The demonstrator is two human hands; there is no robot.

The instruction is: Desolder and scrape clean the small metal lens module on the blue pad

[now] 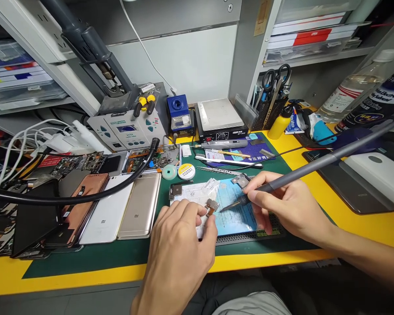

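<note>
Head cam looks down on yellow surface (276, 261) w/ green mat (95, 258) on top. L hand (175, 249) pinches small metal part (212, 205) between thumb & fingertips, short orange-brown flex (210, 213) hanging off it. Part is up in the grip, just over paper sheet (190, 194) & blue card (236, 205), not lying on them. R hand (290, 205) holds grey soldering iron (315, 164) pen-style, fingers curled round grip, thin tip (228, 207) pointing at part, just beside it, no clear contact. Too small to tell if any joint on part is finished.

Second metal piece (241, 180) sits on top edge of card, loose, not in either hand. Above that: solder wick spool (186, 171), rotary tool (221, 144), open tray of loose boards (154, 158). L side: phones in a row, incl. gold Mi phone (139, 205), white Mi phone (107, 210), copper-backed phone (85, 205), all lying flat, thick black hose (68, 197) across them. Back: hot-air station (126, 129), hot plate (218, 114). Far R: scissors (276, 76) in mesh cup (269, 113), clear bottle (348, 87).
</note>
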